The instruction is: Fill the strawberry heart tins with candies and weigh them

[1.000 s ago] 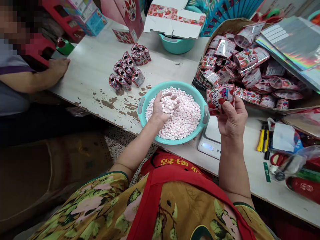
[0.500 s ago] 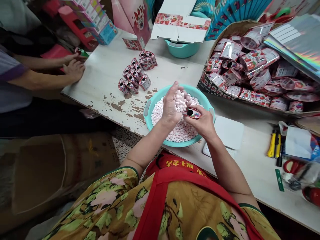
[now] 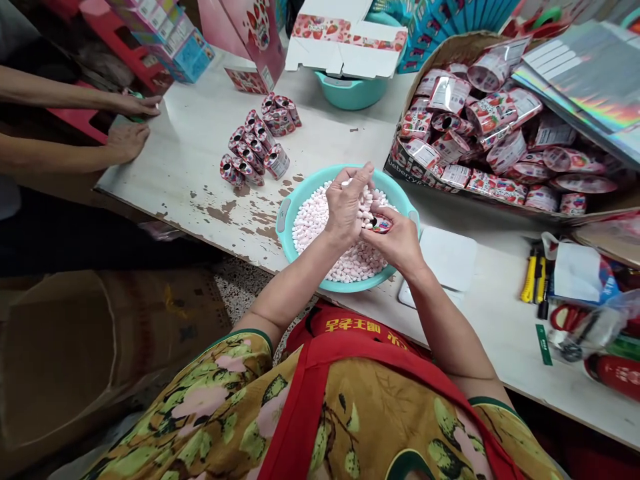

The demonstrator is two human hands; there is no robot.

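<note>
Over a turquoise basin (image 3: 281, 235) my left hand (image 3: 345, 203) is cupped and tilted around a heap of small pale pink candies (image 3: 365, 200). Its edge touches the top of a small printed container (image 3: 384, 221) with a round dark opening. My right hand (image 3: 400, 243) grips that container from the side, and the fingers hide most of it. Loose pale candies (image 3: 313, 220) fill the basin below both hands. Some candies from the left palm lie right at the container's opening.
Several similar containers (image 3: 253, 147) stand in a group at the left. A carton (image 3: 395, 157) full of printed wrappers is at the right. A white flat scale (image 3: 447, 257) lies beside the basin, with yellow cutters (image 3: 530, 277) further right. Another person's hands (image 3: 127, 137) rest at the table's left edge.
My left hand has tipped over toward the container, its fingers more curled, and fewer candies show in it. The whole view has shifted slightly. The other person's hands have moved apart.
</note>
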